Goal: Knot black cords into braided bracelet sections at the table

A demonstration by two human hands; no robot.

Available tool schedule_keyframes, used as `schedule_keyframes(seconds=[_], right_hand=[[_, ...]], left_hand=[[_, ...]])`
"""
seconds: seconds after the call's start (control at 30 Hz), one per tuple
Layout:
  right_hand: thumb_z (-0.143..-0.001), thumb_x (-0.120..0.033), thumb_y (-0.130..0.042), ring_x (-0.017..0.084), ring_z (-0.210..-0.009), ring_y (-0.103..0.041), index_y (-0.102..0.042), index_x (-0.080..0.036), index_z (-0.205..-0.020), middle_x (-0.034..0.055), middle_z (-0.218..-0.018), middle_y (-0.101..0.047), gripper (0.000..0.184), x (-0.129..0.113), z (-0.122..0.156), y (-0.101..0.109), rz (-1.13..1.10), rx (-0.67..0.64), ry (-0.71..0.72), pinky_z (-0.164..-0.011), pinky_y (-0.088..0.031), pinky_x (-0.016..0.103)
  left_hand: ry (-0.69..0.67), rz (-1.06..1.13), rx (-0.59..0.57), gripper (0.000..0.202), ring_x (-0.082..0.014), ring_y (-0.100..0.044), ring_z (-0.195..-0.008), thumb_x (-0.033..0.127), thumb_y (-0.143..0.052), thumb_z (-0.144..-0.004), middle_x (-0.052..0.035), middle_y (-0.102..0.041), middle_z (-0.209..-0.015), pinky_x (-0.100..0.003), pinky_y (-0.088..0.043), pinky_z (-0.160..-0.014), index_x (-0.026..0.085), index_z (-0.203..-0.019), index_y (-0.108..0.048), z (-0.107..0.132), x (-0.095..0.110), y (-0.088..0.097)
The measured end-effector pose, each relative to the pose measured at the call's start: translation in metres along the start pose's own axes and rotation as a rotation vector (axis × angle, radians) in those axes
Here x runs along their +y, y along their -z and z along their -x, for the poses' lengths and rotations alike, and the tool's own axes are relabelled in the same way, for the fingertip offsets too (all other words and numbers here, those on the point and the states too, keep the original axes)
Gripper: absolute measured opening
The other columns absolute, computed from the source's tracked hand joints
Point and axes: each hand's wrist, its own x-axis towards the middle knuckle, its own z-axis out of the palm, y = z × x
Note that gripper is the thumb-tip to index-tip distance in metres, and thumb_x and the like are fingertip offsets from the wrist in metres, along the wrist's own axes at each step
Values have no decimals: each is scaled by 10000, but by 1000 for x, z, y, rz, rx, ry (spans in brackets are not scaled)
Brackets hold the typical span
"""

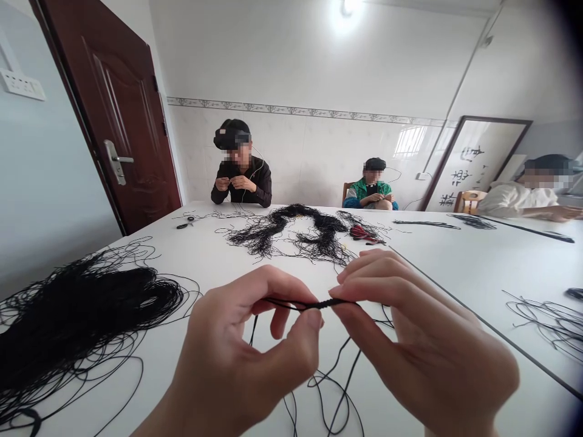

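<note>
Stretched between my hands is a black braided cord (328, 302), its short knotted section showing in the gap between the fingertips. My left hand (255, 340) pinches its left end with thumb and forefinger, where thin strands run back over the fingers. On the other end, my right hand (410, 340) closes thumb and forefinger, the other fingers curved above. Loose cord tails (334, 394) hang below onto the white table (218, 388).
A large heap of black cord (86, 315) lies at left. Farther back are a cord bundle (296, 227), red-handled scissors (362, 233) and black scissors (185, 223). More cords (551, 321) lie at right. Several people (241, 176) sit around the table, hands raised.
</note>
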Motion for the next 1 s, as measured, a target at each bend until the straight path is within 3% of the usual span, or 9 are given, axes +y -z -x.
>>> schedule_keyframes(seconds=[0.23,0.5,0.77,1.0], right_hand=[[-853,-9,-609,135,-753,-613,-600,-172,-931,7,-763,-628,180,0,1,0,1,1,3,-705,-499,345],[-851,13,-606,108,-773,-598,-607,-132,-920,11,-775,-628,160,0,0,1,-7,-5,19,-744,-506,332],[-859,-7,-618,106,-771,-589,-603,-135,-913,8,-779,-625,140,1,1,-1,1,9,15,-753,-496,344],[-857,-9,-620,113,-762,-589,-598,-142,-917,7,-774,-628,147,1,1,0,2,10,8,-739,-492,356]], left_hand=[[-43,-35,-12,136,-110,-591,-548,144,-595,-679,62,-646,-574,-186,-501,-512,251,-641,-669,-1,-2,1],[-205,-120,-55,196,-79,-579,-589,76,-584,-702,92,-636,-616,-143,-495,-565,261,-708,-648,-3,-7,5],[-215,-11,51,222,-45,-557,-510,77,-582,-692,121,-646,-579,-73,-476,-517,283,-699,-666,1,-8,-2],[-217,13,58,240,-39,-556,-500,66,-585,-682,121,-651,-573,-49,-455,-483,286,-697,-678,1,-8,-2]])
